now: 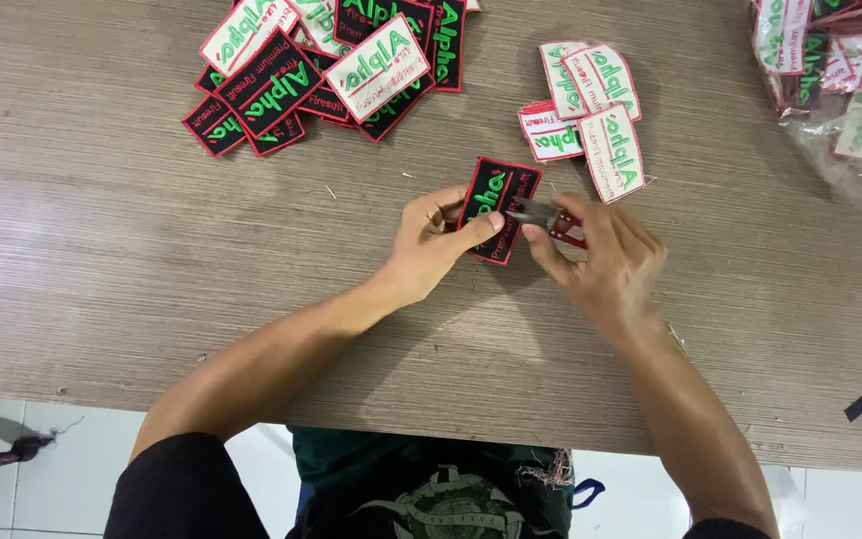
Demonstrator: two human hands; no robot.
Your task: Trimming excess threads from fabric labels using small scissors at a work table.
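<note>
Your left hand (pixel 431 245) pinches the black patch (pixel 496 208) mid-desk; your right hand (pixel 601 260) grips red snips (pixel 551 218) at its three o'clock edge. Tilt inward and you'd likely nick the border stitching.

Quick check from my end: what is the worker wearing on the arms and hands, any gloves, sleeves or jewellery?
No gloves: both the left hand and the right hand are bare, with no rings, watch or wristband visible. The forearms are uncovered too. Short black sleeves show only at the upper arms near the bottom edge, part of a dark shirt with a pale printed graphic on the chest.
</note>
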